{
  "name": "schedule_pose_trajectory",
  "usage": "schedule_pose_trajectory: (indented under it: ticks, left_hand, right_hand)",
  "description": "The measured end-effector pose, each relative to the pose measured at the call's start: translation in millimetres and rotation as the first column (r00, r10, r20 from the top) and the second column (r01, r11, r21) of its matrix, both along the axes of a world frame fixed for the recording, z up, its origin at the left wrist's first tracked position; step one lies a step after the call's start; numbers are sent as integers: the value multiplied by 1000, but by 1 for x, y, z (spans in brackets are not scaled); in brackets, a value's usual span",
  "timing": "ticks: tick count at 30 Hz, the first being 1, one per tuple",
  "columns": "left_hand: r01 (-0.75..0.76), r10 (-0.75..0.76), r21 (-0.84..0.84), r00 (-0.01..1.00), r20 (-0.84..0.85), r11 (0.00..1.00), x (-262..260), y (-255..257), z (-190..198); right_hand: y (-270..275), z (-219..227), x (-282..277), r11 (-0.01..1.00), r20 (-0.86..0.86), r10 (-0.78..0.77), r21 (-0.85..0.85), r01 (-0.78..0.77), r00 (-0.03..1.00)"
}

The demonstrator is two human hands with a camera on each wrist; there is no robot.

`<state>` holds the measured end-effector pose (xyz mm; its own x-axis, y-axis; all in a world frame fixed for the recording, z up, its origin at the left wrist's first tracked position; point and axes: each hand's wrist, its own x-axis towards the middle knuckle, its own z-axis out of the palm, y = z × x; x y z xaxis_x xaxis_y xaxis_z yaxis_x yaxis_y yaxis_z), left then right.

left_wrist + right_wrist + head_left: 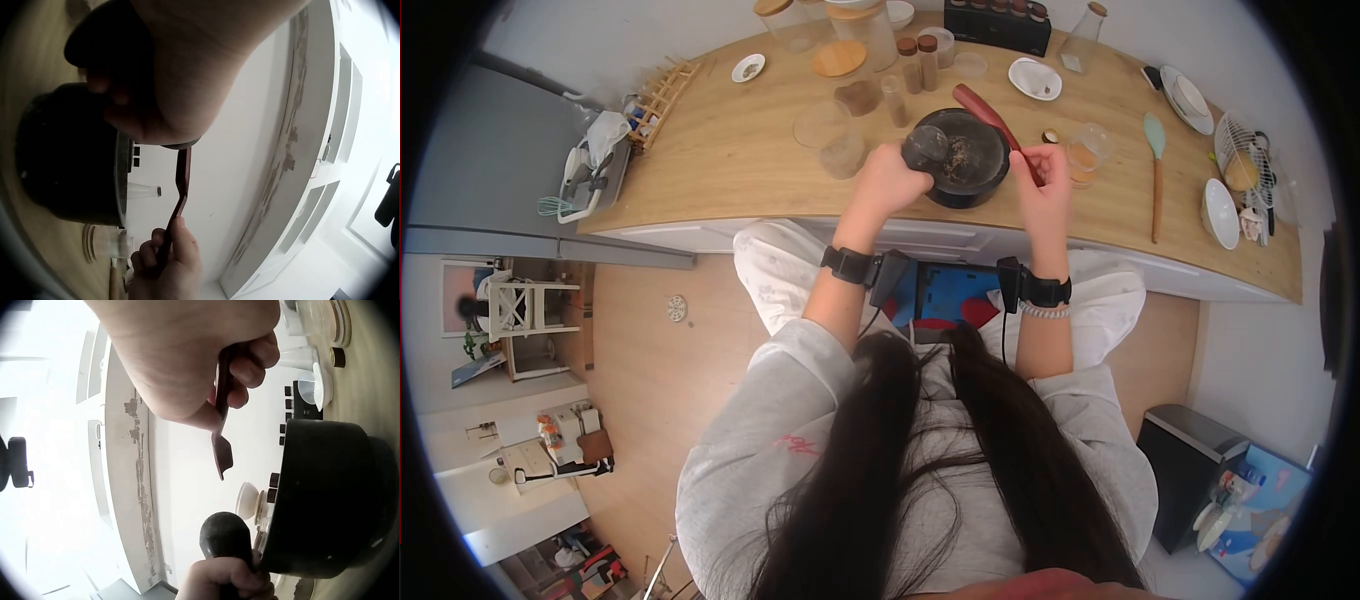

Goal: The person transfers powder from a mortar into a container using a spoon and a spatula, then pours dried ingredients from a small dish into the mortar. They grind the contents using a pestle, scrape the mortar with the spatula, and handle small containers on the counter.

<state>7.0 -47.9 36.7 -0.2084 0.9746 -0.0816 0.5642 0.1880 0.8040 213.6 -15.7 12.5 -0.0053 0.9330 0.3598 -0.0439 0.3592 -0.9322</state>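
A black mortar (992,188) stands near the front edge of the wooden counter, with brownish ground bits (963,158) inside. My left hand (890,182) grips a black pestle (225,534), its rounded end raised over the mortar's left rim in the head view. On the other side, my right hand (1046,188) holds a dark red spatula (986,112) by the handle. The spatula's flat end (222,456) shows above the mortar's rim level in the right wrist view, pointing away from me in the head view.
Glass jars (840,155) and cork-topped spice bottles (910,65) stand left and behind. A small white dish (1035,79), a spoon with a pale green head (1154,135) and a white bowl (1220,213) lie to the right. A black spice rack (997,30) is at the back.
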Motion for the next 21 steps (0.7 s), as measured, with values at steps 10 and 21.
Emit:
schedule_pose_trajectory:
  ticks: [10, 21]
  left_hand:
    - [-16, 20, -31, 990, 139, 999, 0, -1, 1]
    - [-29, 24, 11, 957, 288, 1000, -1, -1, -4]
  right_hand:
    - [-23, 15, -10, 977, 115, 198, 60, -206, 974]
    - [-16, -3, -10, 985, 69, 167, 22, -169, 984]
